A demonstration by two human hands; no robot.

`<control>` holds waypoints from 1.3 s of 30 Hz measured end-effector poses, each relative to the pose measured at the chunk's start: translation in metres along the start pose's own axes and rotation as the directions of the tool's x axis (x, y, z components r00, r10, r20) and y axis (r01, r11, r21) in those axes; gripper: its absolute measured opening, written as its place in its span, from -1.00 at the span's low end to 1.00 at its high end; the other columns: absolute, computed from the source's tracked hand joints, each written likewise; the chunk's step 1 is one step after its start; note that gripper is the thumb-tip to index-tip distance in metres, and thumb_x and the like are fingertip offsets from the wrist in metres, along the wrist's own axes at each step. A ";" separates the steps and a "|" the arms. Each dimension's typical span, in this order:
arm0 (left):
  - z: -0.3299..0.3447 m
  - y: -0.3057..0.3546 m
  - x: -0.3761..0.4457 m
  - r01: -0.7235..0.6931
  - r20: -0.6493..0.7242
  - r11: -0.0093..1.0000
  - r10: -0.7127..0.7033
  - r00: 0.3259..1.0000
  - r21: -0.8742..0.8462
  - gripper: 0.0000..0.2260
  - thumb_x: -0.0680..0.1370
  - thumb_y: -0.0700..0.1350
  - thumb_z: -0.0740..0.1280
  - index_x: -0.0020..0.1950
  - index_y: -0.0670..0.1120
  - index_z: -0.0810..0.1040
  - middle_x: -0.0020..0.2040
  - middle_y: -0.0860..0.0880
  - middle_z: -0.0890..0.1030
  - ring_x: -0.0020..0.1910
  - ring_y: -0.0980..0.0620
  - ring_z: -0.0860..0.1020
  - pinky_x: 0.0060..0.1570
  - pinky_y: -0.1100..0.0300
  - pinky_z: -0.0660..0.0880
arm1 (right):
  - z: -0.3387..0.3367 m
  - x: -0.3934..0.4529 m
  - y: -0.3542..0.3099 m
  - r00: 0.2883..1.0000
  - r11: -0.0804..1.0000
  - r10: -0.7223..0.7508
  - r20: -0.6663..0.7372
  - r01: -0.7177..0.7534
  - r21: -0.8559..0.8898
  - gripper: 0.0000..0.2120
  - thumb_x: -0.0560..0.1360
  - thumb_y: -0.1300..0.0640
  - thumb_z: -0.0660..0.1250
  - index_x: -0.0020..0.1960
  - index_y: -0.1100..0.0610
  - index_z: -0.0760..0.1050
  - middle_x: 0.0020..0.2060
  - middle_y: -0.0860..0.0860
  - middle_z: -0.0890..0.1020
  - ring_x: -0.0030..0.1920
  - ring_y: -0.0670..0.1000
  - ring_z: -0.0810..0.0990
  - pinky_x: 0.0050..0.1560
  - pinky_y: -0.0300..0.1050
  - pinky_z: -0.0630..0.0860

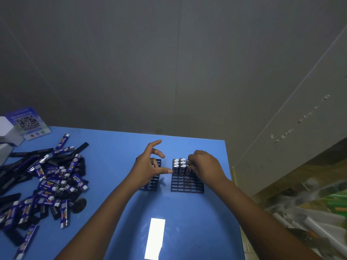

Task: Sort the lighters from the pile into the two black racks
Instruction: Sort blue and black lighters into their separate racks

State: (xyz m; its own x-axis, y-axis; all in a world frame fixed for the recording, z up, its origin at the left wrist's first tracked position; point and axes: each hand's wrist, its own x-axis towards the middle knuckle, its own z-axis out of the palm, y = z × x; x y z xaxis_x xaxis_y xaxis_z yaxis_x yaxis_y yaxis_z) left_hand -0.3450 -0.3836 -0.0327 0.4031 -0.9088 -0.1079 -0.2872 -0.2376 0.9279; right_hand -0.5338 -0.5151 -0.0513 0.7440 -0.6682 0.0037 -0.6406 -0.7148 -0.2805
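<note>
Right hand point(203, 166) curled down on a lighter point(188, 164) at the right rack's point(186, 184) far row, grip closed round it. Left hand point(150, 164) spread loose, holding nothing, over the left rack point(155, 182). Could easily nudge the 6-ish seated lighters point(179, 164) just left of the grip and tip them. Pile point(47, 177) way off left on the desk point(187, 222).

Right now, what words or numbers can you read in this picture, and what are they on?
Nothing reads clearly enough to quote.
Blue card: a QR code with small print above and below, too blurred to read.
Lighters in the pile: blue labels with yellow and white print, too small and blurred.
Lighters in the right rack: label print too small to read.
Black racks: no writing visible.
</note>
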 end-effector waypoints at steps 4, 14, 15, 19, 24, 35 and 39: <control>0.000 0.002 -0.001 -0.007 -0.006 1.000 0.007 1.000 0.008 -0.13 0.28 -0.16 0.63 0.50 0.09 0.29 0.04 -0.01 0.58 -0.37 0.02 0.47 -0.08 0.06 0.62 | 0.000 0.000 -0.004 0.999 0.995 -0.045 0.004 0.046 -0.085 -0.94 0.50 0.24 0.28 -0.14 0.16 0.50 -0.16 0.04 0.51 -0.13 0.08 0.48 -0.23 -0.03 0.46; -0.001 0.006 -0.002 -0.007 -0.013 1.000 0.007 1.000 -0.001 -0.12 0.23 -0.06 0.60 0.49 0.10 0.30 0.03 -0.01 0.58 -0.38 0.03 0.46 -0.09 -0.01 0.61 | 0.002 -0.003 -0.004 0.994 0.977 -0.109 -0.023 0.103 -0.187 -0.85 0.47 0.30 0.31 -0.21 0.15 0.38 -0.20 0.08 0.48 -0.18 0.11 0.46 -0.34 -0.06 0.25; -0.001 0.006 -0.003 -0.008 -0.015 1.000 0.008 1.000 -0.002 -0.12 0.25 -0.08 0.61 0.49 0.09 0.30 0.03 -0.01 0.58 -0.38 0.03 0.46 -0.09 -0.01 0.61 | 0.003 -0.003 -0.003 0.993 0.975 -0.113 -0.029 0.105 -0.195 -0.88 0.47 0.29 0.33 -0.20 0.16 0.42 -0.20 0.08 0.49 -0.18 0.12 0.47 -0.34 -0.06 0.25; -0.002 0.006 -0.004 -0.011 -0.022 1.000 0.011 1.000 -0.003 -0.15 0.29 -0.16 0.62 0.50 0.09 0.30 0.03 -0.01 0.58 -0.39 0.05 0.45 -0.08 -0.01 0.61 | 0.003 -0.008 -0.006 0.990 0.961 -0.135 -0.030 0.124 -0.248 -0.69 0.17 0.32 0.56 -0.36 0.11 0.43 -0.36 0.01 0.45 -0.35 0.06 0.48 -0.46 -0.16 0.14; -0.002 0.010 -0.006 -0.018 -0.018 1.000 0.018 1.000 -0.015 -0.13 0.26 -0.10 0.62 0.49 0.11 0.31 0.03 -0.01 0.58 -0.35 -0.03 0.45 -0.06 -0.04 0.60 | 0.002 -0.007 -0.005 0.989 0.951 -0.145 -0.026 0.132 -0.280 -0.69 0.13 0.27 0.60 -0.40 0.09 0.46 -0.35 -0.03 0.47 -0.34 0.02 0.48 -0.49 -0.17 0.17; -0.008 0.028 0.001 -0.061 -0.071 0.995 0.055 0.996 -0.082 -0.12 0.20 0.03 0.58 0.48 0.07 0.32 0.04 -0.01 0.60 -0.40 0.05 0.43 -0.15 0.07 0.55 | 0.001 -0.017 -0.032 1.000 0.859 0.004 0.011 -0.009 0.512 -0.87 0.47 0.11 0.49 -0.02 0.04 0.59 -0.12 -0.06 0.58 -0.12 -0.12 0.51 -0.04 -0.16 0.50; -0.007 0.044 0.010 -0.117 -0.091 0.987 0.108 0.990 -0.108 -0.15 0.26 -0.03 0.60 0.48 0.07 0.31 0.04 0.00 0.59 -0.42 0.09 0.40 -0.20 0.19 0.49 | -0.005 -0.014 -0.060 0.986 0.531 0.044 0.158 -0.158 0.833 -0.76 0.42 0.13 0.57 0.04 0.13 0.63 -0.08 0.01 0.71 -0.12 -0.08 0.65 0.05 -0.16 0.60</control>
State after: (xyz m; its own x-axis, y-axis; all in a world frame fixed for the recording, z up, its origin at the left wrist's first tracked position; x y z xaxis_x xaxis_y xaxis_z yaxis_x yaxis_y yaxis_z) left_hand -0.3478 -0.4011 0.0097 0.4475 -0.8939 0.0256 -0.2368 -0.0909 0.9673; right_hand -0.5066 -0.4639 -0.0294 0.7356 -0.6581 -0.1608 -0.2989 -0.1023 -0.9488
